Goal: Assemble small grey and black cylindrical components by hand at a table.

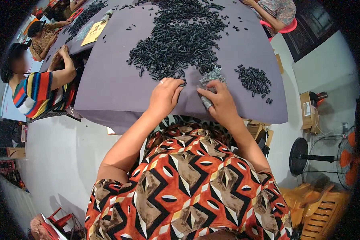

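My left hand (166, 95) rests at the near edge of a big heap of small black cylindrical pieces (176, 48). Its fingers are closed around one short black cylinder (183, 83), and a ring shows on one finger. To its right, my right hand (221, 101) is bent in a pinch beside a small pile of thin silvery pieces (214, 75). What its fingertips hold, if anything, is too small to make out. A grey wrap (206, 102) covers one of its digits. Farther right lies a smaller, separate pile of black cylinders (254, 80).
A grey cloth covers the table (108, 80). People sit along the left, one in a striped shirt (36, 90), and another (274, 14) at the far right. A yellow sheet (95, 33) lies at the left. A fan (346, 156) and orange plastic chairs (320, 212) stand at the right.
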`<state>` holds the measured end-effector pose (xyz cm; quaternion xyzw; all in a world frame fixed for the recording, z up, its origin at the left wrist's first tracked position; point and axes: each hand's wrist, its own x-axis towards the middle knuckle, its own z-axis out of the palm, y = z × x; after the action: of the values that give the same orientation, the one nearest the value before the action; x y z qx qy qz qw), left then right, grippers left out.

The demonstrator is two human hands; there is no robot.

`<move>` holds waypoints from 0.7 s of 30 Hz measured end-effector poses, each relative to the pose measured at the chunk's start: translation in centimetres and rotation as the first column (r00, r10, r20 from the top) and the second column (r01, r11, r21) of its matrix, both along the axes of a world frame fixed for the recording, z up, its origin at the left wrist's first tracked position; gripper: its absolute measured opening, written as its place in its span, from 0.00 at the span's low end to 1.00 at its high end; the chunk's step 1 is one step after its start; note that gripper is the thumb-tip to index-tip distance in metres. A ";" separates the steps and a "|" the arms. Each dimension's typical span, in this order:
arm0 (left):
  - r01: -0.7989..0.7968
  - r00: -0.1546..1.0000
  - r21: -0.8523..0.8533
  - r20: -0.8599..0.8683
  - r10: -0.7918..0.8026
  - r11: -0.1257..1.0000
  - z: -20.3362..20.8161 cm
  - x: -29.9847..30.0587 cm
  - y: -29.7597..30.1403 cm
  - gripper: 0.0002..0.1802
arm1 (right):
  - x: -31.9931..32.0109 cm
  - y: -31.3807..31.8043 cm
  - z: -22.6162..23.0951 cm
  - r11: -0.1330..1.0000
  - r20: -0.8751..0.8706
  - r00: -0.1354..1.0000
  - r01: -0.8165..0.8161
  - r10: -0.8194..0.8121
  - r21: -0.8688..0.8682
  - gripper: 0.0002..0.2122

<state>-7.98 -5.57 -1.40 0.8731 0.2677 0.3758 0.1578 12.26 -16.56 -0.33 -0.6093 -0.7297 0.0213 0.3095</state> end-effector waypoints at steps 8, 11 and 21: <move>-0.002 1.000 -0.002 -0.018 0.002 1.000 0.0 -0.1 0.0 0.08 | 0.4 -0.6 0.4 0.999 -0.076 0.997 0.012 -0.014 -0.033 0.19; -0.005 1.000 0.002 -0.012 0.005 1.000 0.0 -0.1 0.0 0.08 | -0.1 -0.1 0.8 0.999 -0.065 0.998 0.026 -0.028 -0.028 0.15; 0.328 0.899 -0.731 0.435 0.039 0.599 -0.5 -0.6 -2.6 0.07 | -0.6 1.0 0.8 0.993 0.019 0.995 0.103 -0.102 -0.053 0.12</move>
<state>-8.58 -8.19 -1.94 0.6337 0.2927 0.3776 0.6084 11.62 -15.58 0.46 -0.6544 -0.6990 0.0201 0.2878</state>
